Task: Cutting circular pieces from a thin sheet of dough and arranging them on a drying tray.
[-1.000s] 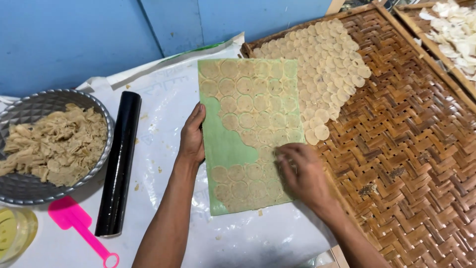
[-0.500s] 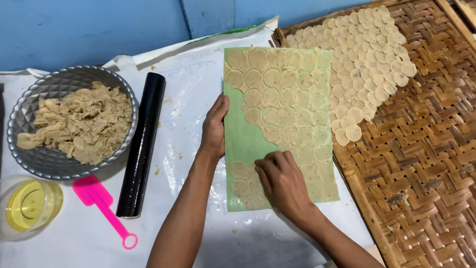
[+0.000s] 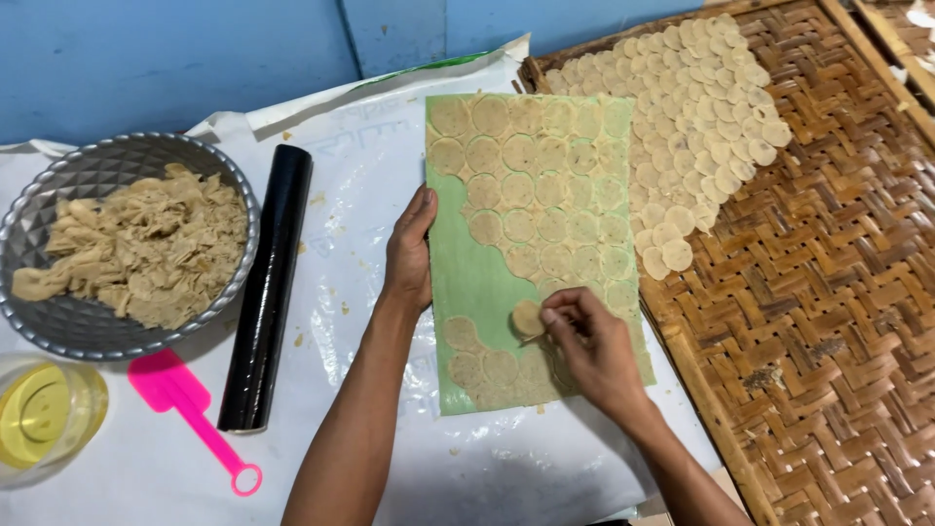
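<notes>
Head view, near to far: the right hand [image 3: 594, 351] is pinching one thin dough disc [image 3: 527, 318] between thumb and fingertips, lifting its edge off the green sheet [image 3: 470, 278] near the lower rows. The left hand [image 3: 409, 255] is pressing on the sheet's left edge, fingers loosely curved and holding nothing. More pale discs are covering the sheet's upper and right parts, leaving a bare green band on the left. Left of the arms, a pink scoop [image 3: 185, 399], a jar of yellow liquid [image 3: 44, 414] and a black roller [image 3: 267, 284] are lying on the white plastic cover [image 3: 351, 175]. Farther left, a metal bowl [image 3: 97, 170] is holding dough scraps [image 3: 136, 248]. On the right, a woven bamboo tray [image 3: 838, 292] is carrying rows of discs at its far end.
</notes>
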